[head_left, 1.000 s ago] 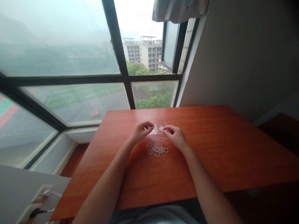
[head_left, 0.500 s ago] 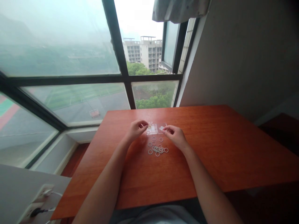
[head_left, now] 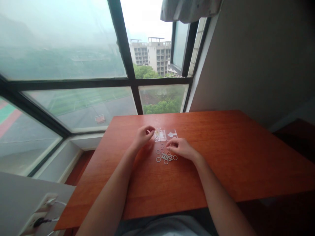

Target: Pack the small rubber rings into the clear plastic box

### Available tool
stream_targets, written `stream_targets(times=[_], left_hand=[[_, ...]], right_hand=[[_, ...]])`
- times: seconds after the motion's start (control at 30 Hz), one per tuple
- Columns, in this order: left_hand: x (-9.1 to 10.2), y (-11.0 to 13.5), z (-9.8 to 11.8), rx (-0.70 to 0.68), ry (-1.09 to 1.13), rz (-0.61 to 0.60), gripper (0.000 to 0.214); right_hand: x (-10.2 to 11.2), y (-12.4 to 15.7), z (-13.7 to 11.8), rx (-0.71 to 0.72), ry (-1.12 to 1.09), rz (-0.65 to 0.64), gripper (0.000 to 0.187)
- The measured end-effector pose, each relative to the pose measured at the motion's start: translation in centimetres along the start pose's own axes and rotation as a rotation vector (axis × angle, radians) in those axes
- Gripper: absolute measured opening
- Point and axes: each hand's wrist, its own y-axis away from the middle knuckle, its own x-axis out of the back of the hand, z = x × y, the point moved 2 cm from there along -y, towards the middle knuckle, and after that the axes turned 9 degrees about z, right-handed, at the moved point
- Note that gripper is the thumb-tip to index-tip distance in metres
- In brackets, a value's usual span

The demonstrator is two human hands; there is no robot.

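On the table, a small clear plastic box (head_left: pixel 161 135) stands with pale rings and small yellowish bits visible inside. My left hand (head_left: pixel 144 135) is at its left side, thumb and fingers pinched on the box's edge. A clear flap or lid with a white cut-out shape (head_left: pixel 172 134) lies to the box's right. My right hand (head_left: pixel 180 148) is lowered in front of that piece, fingertips drawn together at the table; whatever they pinch is hidden. Just nearer to me lies a loose cluster of pale grey rings (head_left: pixel 166 157), several overlapping, with single rings (head_left: pixel 158 151) around it.
The reddish-brown wooden table (head_left: pixel 221 137) reaches to large dark-framed windows (head_left: pixel 134 82) at the back. A grey wall (head_left: pixel 246 59) rises on the right. Low on the left, plugs and cables sit in wall sockets (head_left: pixel 40 213).
My right hand has left the white cut-out piece and come down toward me, covering the spot where a single ring lay. My left hand stays at the box, almost unmoved.
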Motion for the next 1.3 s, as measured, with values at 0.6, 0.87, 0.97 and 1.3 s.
stream_targets(times=[0.6, 0.87, 0.97, 1.3], left_hand=[[-0.13, 0.06, 0.16, 0.01, 0.014, -0.012, 0.019], [-0.21, 0.09, 0.05, 0.021, 0.002, -0.025, 0.018], [-0.14, 0.1, 0.08, 0.021, 0.006, -0.026, 0.018], [-0.11, 0.09, 0.13, 0.033, 0.024, -0.021, 0.019]], right_hand=[[-0.46, 0.76, -0.29, 0.034, 0.076, -0.205, 0.019], [-0.33, 0.85, -0.57, 0.051, 0.135, -0.208, 0.015], [-0.23, 0.91, -0.84, 0.053, 0.131, -0.212, 0.015], [0.09, 1.0, -0.99, 0.096, 0.137, -0.228, 0.009]])
